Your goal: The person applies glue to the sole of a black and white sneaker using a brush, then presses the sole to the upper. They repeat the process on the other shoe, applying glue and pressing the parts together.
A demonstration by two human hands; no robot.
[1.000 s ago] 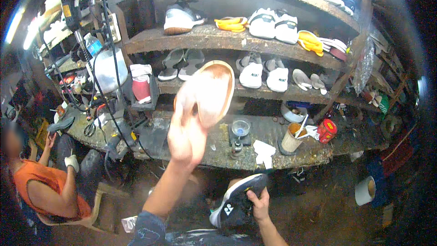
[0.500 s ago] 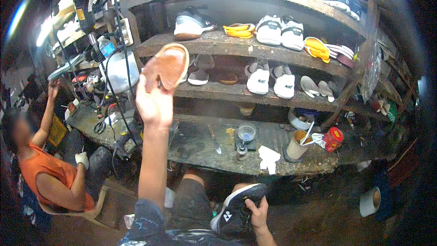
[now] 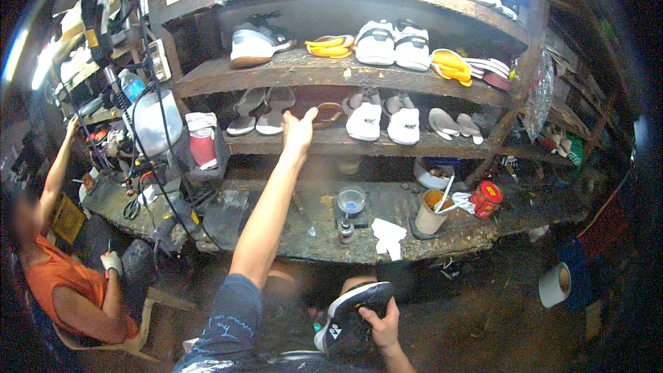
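My left hand [image 3: 298,128] reaches onto the middle shelf, its fingertips at the left edge of a brown slipper [image 3: 328,116], between grey sandals [image 3: 269,121] and white slides [image 3: 366,124]. I cannot make out whether those fingers grip the slipper. Low in front of me, my right hand [image 3: 381,324] grips a black shoe [image 3: 345,311] with a white-edged sole, thumb across its side.
Shoes and yellow sandals [image 3: 330,48] line the wooden shelves [image 3: 228,83]. The worktop [image 3: 331,249] bears a glass cup [image 3: 351,200], a beige container [image 3: 431,221] and a red can [image 3: 487,200]. A co-worker [image 3: 69,283] sits at left, arm raised, beside hanging cables [image 3: 166,179].
My left hand, earlier holding the slipper up before me, has moved into the middle shelf beside the sandals. The co-worker's arm has risen. My right hand still holds the shoe.
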